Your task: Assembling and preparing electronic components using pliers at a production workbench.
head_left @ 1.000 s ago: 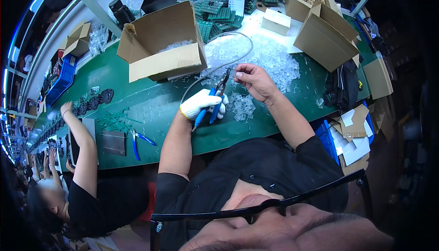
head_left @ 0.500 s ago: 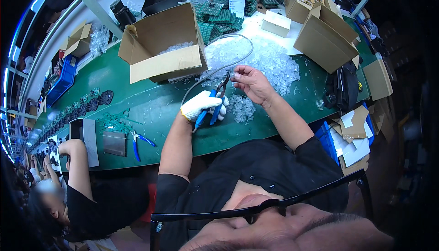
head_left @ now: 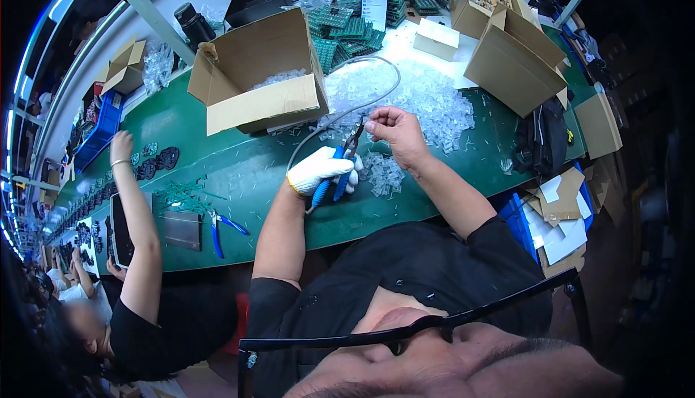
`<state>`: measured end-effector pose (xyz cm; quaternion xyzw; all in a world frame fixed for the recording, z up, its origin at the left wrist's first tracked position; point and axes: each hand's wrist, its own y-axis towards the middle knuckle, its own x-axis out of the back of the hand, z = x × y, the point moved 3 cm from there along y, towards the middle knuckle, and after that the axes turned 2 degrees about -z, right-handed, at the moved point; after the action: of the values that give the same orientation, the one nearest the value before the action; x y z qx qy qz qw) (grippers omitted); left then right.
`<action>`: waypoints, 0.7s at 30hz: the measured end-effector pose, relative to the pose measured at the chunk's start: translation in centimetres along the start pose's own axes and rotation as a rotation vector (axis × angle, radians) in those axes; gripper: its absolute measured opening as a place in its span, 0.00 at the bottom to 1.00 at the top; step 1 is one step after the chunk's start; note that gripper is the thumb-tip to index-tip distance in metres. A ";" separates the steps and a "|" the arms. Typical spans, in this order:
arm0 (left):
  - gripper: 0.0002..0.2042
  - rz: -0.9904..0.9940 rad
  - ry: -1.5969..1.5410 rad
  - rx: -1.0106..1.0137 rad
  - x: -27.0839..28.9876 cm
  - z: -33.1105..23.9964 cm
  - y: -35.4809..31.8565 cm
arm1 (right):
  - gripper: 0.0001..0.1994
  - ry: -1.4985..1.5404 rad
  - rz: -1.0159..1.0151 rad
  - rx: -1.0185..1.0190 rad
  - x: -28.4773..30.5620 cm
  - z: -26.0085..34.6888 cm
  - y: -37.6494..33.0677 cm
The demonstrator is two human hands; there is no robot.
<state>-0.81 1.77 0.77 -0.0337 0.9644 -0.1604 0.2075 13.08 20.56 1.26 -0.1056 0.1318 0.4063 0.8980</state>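
My left hand (head_left: 311, 170), in a white glove, is closed around the blue handles of a pair of cutting pliers (head_left: 353, 141). The jaws point up and away toward my right fingers. My bare right hand (head_left: 399, 136) pinches a small clear plastic piece (head_left: 367, 119) right at the jaw tips; fingers hide most of it. A wide heap of clear plastic pieces (head_left: 434, 101) lies beyond my hands. Below the right hand sits a smaller pile of clear pieces (head_left: 384, 173). A grey cable (head_left: 398, 72) loops over the heap and runs down behind my left hand.
An open cardboard box (head_left: 264, 112) with clear pieces stands at the far left, another box (head_left: 514, 65) at the right. Green circuit boards (head_left: 355, 27) and a phone (head_left: 374, 5) are behind the heap. Blue-handled pliers (head_left: 218, 235) lie left. A co-worker's arm (head_left: 141, 217) extends over the table.
The co-worker's arm has stretched forward over the table, and the grey tray by it is tilted. My hands stay nearly in place, with the pliers' jaws and right fingers shifting slightly.
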 end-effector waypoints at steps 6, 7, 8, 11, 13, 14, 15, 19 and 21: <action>0.16 -0.080 0.099 0.045 -0.9 -1.2 -0.6 | 0.11 -0.088 -0.001 0.065 0.4 -0.1 -0.1; 0.15 -0.107 0.128 0.057 -1.0 -1.4 -0.8 | 0.11 -0.079 0.004 0.066 0.6 0.1 -0.2; 0.15 -0.108 0.128 0.057 -1.1 -1.4 -0.8 | 0.10 -0.069 0.012 0.067 0.5 0.4 -0.4; 0.14 -0.132 0.048 0.032 -1.1 -1.2 -0.7 | 0.10 -0.062 0.012 0.049 0.5 1.0 -0.7; 0.14 -0.145 -0.048 -0.011 0.0 -0.5 0.1 | 0.10 -0.118 0.015 0.035 1.2 0.6 -0.8; 0.14 -0.163 -0.142 -0.034 0.3 -0.1 0.6 | 0.11 -0.173 0.018 0.021 1.7 0.3 -0.9; 0.15 -0.153 -0.192 -0.052 1.1 0.0 0.8 | 0.11 -0.175 0.020 0.019 2.3 -0.1 -0.9; 0.17 -0.149 -0.267 -0.084 2.0 0.3 1.1 | 0.13 -0.779 0.220 0.114 2.2 0.2 -1.7; 0.17 -0.132 -0.254 -0.074 1.9 0.6 1.2 | 0.15 -0.887 0.234 0.092 1.9 0.2 -2.0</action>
<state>-2.27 2.43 -0.90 -0.1245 0.9313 -0.1323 0.3157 15.88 20.65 1.03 0.1340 -0.2363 0.5045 0.8196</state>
